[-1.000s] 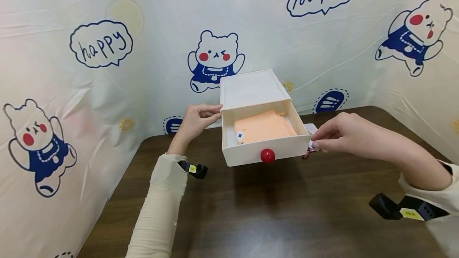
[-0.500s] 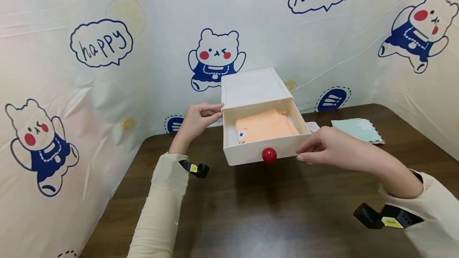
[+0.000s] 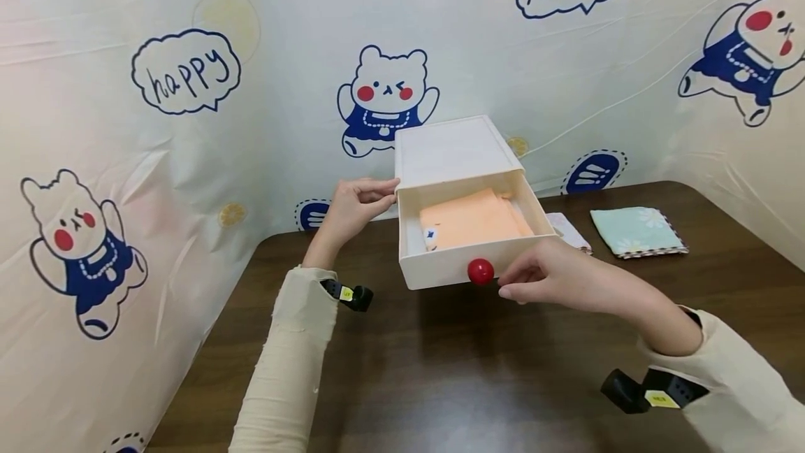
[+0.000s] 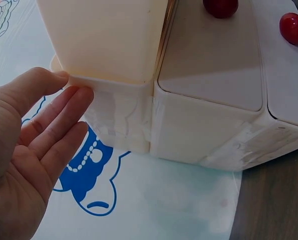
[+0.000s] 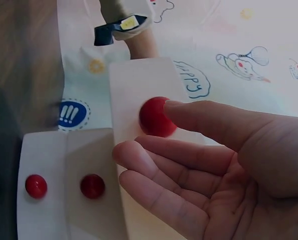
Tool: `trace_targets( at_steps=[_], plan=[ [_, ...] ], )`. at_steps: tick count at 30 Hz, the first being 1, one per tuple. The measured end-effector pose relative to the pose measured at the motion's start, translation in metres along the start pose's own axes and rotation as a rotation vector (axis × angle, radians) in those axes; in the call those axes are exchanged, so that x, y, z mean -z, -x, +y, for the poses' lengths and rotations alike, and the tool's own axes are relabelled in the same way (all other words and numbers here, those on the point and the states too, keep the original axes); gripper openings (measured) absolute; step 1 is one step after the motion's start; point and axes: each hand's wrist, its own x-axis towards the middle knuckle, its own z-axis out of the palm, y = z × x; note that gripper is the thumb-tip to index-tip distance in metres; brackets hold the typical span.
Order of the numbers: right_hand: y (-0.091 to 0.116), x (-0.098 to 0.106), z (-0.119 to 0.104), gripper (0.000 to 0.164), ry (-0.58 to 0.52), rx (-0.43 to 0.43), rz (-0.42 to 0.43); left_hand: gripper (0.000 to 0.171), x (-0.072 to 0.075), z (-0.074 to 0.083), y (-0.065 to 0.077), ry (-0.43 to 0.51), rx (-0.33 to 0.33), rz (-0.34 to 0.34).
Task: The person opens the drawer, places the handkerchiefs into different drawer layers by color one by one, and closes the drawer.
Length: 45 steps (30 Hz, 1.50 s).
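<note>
A white drawer cabinet (image 3: pixel 453 149) stands at the back of the table, its top drawer (image 3: pixel 434 270) pulled out. Folded orange cloth (image 3: pixel 468 222) lies inside the drawer, and a round red knob (image 3: pixel 481 271) sits on its front. My left hand (image 3: pixel 352 212) touches the cabinet's left front edge with thumb and fingertips, the fingers nearly straight. Just right of the knob is my right hand (image 3: pixel 560 278), fingers loosely bent and holding nothing. From the right wrist, the thumb (image 5: pixel 209 120) overlaps the knob; whether it touches is unclear.
Below the top drawer, the left wrist view shows lower drawers (image 4: pixel 209 65) with red knobs, pushed in. Right of the cabinet lie a folded mint cloth (image 3: pixel 638 231) and a partly hidden whitish cloth (image 3: pixel 569 231). A printed curtain (image 3: pixel 289 33) hangs behind the table.
My right hand has left the whitish cloth beside the drawer and moved left across the drawer front to the red knob, uncovering the mint cloth. My left hand stays at the cabinet edge.
</note>
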Motion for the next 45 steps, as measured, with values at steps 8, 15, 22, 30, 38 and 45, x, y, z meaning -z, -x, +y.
trace_targets(
  at_steps=[8,15,22,30,38,45],
  plan=[
    [-0.009,-0.008,0.004,0.015,0.003,0.008,-0.004,0.029,-0.002,0.003,-0.003,0.005,0.007,-0.008],
    [-0.011,-0.011,0.003,0.022,0.016,-0.013,0.043,0.029,-0.002,0.024,0.002,0.011,0.016,-0.015],
    [-0.014,-0.014,0.003,0.025,0.006,-0.043,0.083,0.028,-0.001,0.039,0.008,0.009,0.017,-0.02],
    [-0.021,-0.01,0.003,0.024,-0.025,-0.045,0.108,0.028,0.0,0.038,0.009,0.001,0.021,-0.019],
    [-0.031,-0.008,0.007,0.024,0.023,-0.059,0.135,0.028,0.001,0.029,0.008,-0.004,0.053,-0.016],
    [-0.039,-0.005,0.008,0.028,0.031,-0.06,0.142,0.028,0.001,0.002,-0.001,0.02,0.043,-0.009]
  ],
)
